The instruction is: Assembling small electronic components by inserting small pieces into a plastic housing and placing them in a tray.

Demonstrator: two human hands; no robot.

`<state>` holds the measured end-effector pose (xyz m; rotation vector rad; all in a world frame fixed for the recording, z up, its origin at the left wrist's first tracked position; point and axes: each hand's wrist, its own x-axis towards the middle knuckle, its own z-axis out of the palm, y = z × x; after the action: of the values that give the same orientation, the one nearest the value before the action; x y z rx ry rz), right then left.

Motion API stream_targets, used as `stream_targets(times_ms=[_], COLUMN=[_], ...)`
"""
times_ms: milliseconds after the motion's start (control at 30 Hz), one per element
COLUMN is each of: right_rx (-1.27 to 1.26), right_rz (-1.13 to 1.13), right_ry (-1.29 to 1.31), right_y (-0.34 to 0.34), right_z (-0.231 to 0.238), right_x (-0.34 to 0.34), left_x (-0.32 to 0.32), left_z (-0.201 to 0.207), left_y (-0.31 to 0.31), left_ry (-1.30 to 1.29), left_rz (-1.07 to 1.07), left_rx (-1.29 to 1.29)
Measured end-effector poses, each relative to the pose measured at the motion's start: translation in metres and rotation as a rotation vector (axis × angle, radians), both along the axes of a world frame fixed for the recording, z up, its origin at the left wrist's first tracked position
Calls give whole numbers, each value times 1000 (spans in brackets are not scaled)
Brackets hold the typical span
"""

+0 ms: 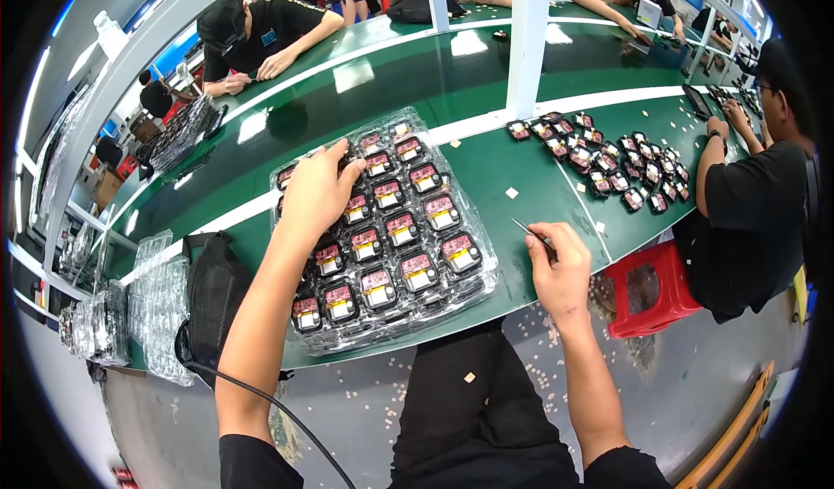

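Observation:
A clear plastic blister tray (480, 294) lies on the green bench in front of me, apparently stacked on others. Rows of small black square electronic modules (401, 228) sit in its pockets, showing red boards and white-and-yellow parts. My left hand (323, 185) reaches over the tray's far left part, its fingers and thumb bent down and closed near a module; the fingertips are mostly hidden. Right of the tray, my right hand (560, 267) is closed around thin pointed tweezers (526, 227), the tip pointing up and left above the bench.
Loose modules (608, 163) lie heaped on the right of the bench, with small pale paper squares (512, 193) around. A black bag (217, 289) and stacked clear trays (156, 307) stand left. A white post (526, 46) rises ahead. Co-workers sit across and right, near a red stool (651, 289).

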<state>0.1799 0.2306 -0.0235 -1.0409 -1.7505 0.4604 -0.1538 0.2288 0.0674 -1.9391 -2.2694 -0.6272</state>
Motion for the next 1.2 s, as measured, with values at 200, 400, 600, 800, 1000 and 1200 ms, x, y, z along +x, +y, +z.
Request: stream_targets(times_ms=[200, 400, 600, 800, 1000, 1200], right_rx=[-46, -70, -94, -115, -124, -125], right_rz=[13, 0, 4, -495, -508, -379], right_ry=[4, 2, -25, -381, -465, -315], right_y=[-2, -2, 6, 40, 60, 46], right_z=[3, 4, 10, 14, 1, 2], right_x=[-1, -1, 11, 43, 64, 60], left_x=[-6, -13, 2, 26, 100, 136], left_z=[-10, -21, -8, 7, 37, 8], left_y=[-4, 3, -4, -36, -101, -154], left_ry=[33, 217, 174, 208, 124, -91], left_rz=[-60, -171, -35, -43, -525, -845], left_rx=[9, -13, -184, 46, 219, 471])
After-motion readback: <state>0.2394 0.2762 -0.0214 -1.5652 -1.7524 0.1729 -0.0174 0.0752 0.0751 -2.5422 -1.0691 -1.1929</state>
